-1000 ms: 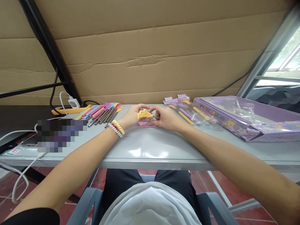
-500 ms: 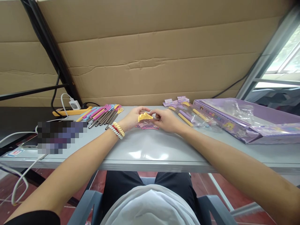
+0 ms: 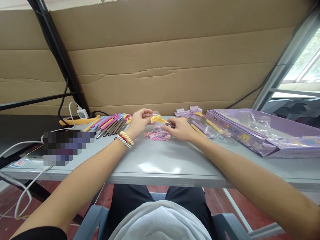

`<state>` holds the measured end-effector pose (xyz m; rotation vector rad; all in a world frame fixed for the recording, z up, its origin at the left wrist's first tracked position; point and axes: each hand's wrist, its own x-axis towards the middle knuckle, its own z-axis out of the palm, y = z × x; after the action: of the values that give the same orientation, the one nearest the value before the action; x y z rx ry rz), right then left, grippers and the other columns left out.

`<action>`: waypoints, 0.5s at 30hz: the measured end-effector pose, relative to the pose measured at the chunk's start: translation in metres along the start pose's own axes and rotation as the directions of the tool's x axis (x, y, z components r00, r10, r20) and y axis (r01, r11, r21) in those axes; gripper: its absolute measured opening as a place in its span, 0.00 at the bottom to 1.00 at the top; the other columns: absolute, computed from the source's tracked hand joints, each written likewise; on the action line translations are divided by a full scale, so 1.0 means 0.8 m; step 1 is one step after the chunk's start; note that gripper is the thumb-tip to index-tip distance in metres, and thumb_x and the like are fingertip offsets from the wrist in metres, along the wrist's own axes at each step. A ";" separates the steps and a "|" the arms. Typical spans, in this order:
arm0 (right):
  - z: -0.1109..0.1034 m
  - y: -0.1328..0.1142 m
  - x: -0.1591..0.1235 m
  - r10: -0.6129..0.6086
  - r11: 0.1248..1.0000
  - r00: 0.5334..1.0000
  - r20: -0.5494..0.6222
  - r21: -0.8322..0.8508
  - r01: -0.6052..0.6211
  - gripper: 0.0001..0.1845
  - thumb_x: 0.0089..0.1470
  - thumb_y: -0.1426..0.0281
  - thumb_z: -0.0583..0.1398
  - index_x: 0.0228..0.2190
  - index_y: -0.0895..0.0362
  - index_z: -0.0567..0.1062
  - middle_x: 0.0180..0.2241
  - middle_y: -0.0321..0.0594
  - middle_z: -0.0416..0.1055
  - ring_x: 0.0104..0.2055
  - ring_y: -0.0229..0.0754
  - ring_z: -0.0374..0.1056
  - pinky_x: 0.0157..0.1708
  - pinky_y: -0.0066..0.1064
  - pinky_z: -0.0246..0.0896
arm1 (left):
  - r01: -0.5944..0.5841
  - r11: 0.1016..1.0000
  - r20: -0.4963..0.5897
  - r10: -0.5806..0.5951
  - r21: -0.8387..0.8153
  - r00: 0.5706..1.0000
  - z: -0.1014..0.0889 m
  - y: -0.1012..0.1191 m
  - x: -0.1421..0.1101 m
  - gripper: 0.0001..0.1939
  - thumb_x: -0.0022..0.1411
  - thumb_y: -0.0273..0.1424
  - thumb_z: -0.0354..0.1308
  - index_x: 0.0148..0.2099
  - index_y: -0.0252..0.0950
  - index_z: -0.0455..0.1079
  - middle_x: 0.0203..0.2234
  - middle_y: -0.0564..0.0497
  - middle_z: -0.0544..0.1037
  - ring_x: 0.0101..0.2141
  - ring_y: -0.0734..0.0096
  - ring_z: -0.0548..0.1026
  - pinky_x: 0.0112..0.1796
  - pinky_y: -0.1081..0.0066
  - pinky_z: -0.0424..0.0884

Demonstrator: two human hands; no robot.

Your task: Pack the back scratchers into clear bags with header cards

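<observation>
My right hand (image 3: 180,129) is closed around the metal rod of a back scratcher. Its yellow claw-shaped head (image 3: 157,119) points left into the gap between my hands. My left hand (image 3: 140,122) is at the left of that head, fingers pinched on what looks like clear plastic film (image 3: 156,113); its full shape cannot be made out. Beneath both hands lie several small pink and purple printed cards (image 3: 160,135). Left of my left hand, a fanned pile of back scratchers (image 3: 110,125) has pink, blue and yellow heads and handles with metal rods.
Several bagged back scratchers (image 3: 202,125) with purple header cards lie right of my right hand. Beyond them stands an open purple printed box (image 3: 250,133) with clear plastic inside. A white charger (image 3: 82,113), cables and a blurred-out object (image 3: 67,146) occupy the left side.
My left hand has moved slightly up and away from my right hand, and clear film now shows at its fingertips. The cards below are more exposed. The camera view has tilted up slightly.
</observation>
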<state>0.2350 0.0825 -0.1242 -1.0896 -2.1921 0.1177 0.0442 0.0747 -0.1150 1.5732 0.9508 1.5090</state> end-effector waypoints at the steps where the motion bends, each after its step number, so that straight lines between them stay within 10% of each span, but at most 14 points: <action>1: -0.001 0.000 0.000 0.016 1.000 0.999 0.037 -0.024 -0.016 0.26 0.51 0.48 0.52 0.20 0.57 0.67 0.16 0.34 0.60 0.20 0.34 0.52 0.22 0.27 0.42 | -0.019 1.000 -0.056 0.018 -0.025 0.998 -0.001 0.000 0.002 0.13 0.48 0.27 0.62 0.37 0.33 0.65 0.27 0.53 0.75 0.29 0.74 0.75 0.33 0.70 0.73; 8: 0.001 0.003 0.001 0.015 1.000 1.000 0.001 0.004 -0.015 0.30 0.55 0.47 0.46 0.15 0.57 0.56 0.15 0.33 0.52 0.20 0.33 0.47 0.22 0.28 0.40 | -0.151 0.969 -0.295 0.205 0.195 0.933 -0.005 0.000 0.004 0.07 0.53 0.25 0.57 0.37 0.35 0.64 0.30 0.51 0.75 0.31 0.72 0.76 0.34 0.71 0.74; 15: 0.003 -0.002 -0.002 -0.072 0.996 0.995 0.069 0.050 0.068 0.28 0.56 0.49 0.47 0.16 0.57 0.58 0.15 0.32 0.53 0.19 0.32 0.48 0.21 0.27 0.40 | -0.270 0.879 -0.146 0.350 0.393 0.925 0.001 -0.002 -0.006 0.08 0.53 0.29 0.59 0.37 0.36 0.66 0.31 0.51 0.77 0.32 0.72 0.76 0.35 0.71 0.73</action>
<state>0.2334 0.0810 -0.1261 -0.9947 -2.2762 0.1796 0.0449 0.0712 -0.1184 1.9327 1.1992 1.8327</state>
